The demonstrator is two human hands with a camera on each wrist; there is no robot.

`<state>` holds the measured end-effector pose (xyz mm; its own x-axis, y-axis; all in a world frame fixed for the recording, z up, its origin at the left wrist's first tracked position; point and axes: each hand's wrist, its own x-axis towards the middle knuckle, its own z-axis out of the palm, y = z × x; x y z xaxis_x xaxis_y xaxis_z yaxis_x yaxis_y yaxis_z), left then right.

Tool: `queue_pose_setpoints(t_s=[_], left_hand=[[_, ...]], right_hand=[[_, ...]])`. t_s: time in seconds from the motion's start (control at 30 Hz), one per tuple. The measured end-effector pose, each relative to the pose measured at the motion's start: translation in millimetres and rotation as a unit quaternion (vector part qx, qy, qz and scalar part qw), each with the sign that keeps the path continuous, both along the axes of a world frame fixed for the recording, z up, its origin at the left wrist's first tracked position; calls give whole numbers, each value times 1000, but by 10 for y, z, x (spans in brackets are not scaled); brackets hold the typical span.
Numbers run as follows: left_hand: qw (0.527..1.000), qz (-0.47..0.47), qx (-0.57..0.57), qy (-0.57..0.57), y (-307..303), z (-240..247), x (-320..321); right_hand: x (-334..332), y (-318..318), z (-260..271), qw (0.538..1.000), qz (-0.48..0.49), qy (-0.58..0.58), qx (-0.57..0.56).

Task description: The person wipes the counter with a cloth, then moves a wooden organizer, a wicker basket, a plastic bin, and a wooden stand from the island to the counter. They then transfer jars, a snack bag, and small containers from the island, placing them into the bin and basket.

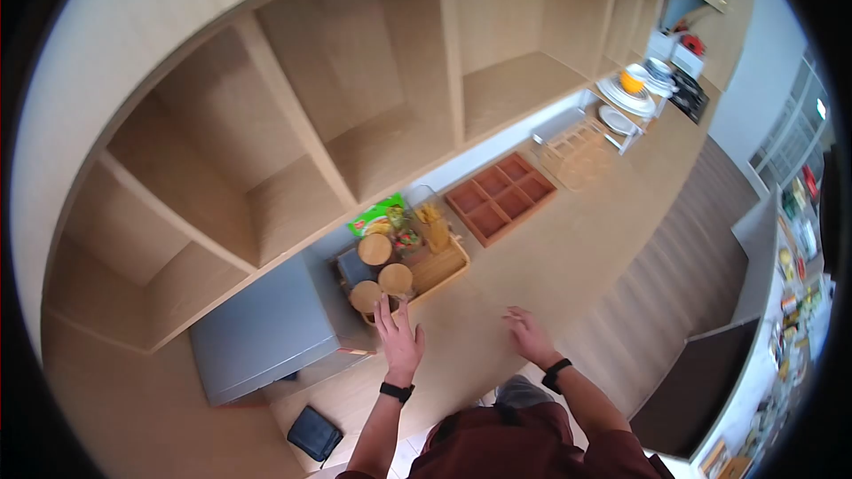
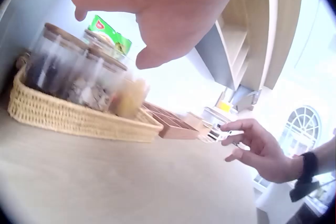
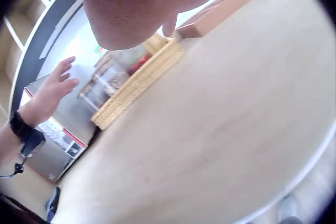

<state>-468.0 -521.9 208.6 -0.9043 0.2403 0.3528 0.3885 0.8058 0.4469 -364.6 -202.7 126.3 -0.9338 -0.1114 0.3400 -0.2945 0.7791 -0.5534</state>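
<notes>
A wicker basket [image 1: 444, 272] [image 2: 68, 120] [image 3: 137, 85] stands on the counter, holding jars with wooden lids [image 1: 396, 279] [image 2: 100, 77], a jar of yellow pasta [image 1: 433, 229] and a green packet [image 1: 380, 213] [image 2: 111, 34]. My left hand [image 1: 400, 346] [image 2: 157, 11] [image 3: 48, 97] is at the basket's near edge, over the lidded jars in the head view, fingers spread, gripping nothing; whether it touches a lid I cannot tell. Farther right, my right hand [image 1: 530, 337] [image 2: 260, 150] [image 3: 147, 6] hovers over the counter with relaxed, slightly bent fingers and nothing held.
Behind the counter [image 1: 497, 302] run wooden shelf compartments [image 1: 355, 62]. A reddish divided tray [image 1: 501, 198] is right of the basket, then a wooden rack [image 1: 575, 155] and stacked plates [image 1: 626, 98]. A grey box-shaped appliance [image 1: 266, 328] stands left; a black case [image 1: 314, 433] lies near the front.
</notes>
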Motion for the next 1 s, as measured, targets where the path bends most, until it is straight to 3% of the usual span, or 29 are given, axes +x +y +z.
queue_pose_setpoints(t_s=[0.03,0.13,0.23,0.3,0.4,0.43,0.47,0.5,0.57,0.63,0.73,0.83,0.9,1.0], left_hand=[[1000,-28,13,-5,94,-45,123],[994,-104,34,-17,328,-190,516],[967,-223,80,-93,405,-708,791],[952,-263,57,-146,470,-675,960],[946,-295,51,-123,430,-930,1147],[931,-309,-49,-187,344,-849,1215],[938,-276,-13,-212,442,-729,1323],[932,-267,33,-244,467,-677,1405],[929,-318,5,-191,600,-864,1372],[917,-296,3,-268,889,-726,1555],[894,-368,-68,-247,1574,-625,1761],[872,-432,-46,-224,2440,-434,2242],[861,-458,-32,-218,2854,-624,2459],[808,-562,-77,-159,3367,-720,2781]], right_hand=[[285,138,31,1000,-17,-7,4],[1193,527,215,979,-188,-68,28],[2096,803,-125,937,-325,-127,12],[2691,970,-483,888,-407,-204,-57],[3460,1129,-714,834,-512,-200,-54],[3644,1165,-798,801,-557,-204,-76],[3803,1189,-871,770,-595,-208,-100],[3953,1195,-937,758,-611,-200,-108],[4194,1206,-1009,743,-623,-197,-146],[4499,1198,-1004,726,-635,-197,-176],[4980,1238,-1211,744,-600,-214,-201],[5462,1297,-1186,710,-623,-236,-230],[5755,1368,-1311,683,-636,-254,-255],[6194,1436,-1274,652,-668,-243,-264]])
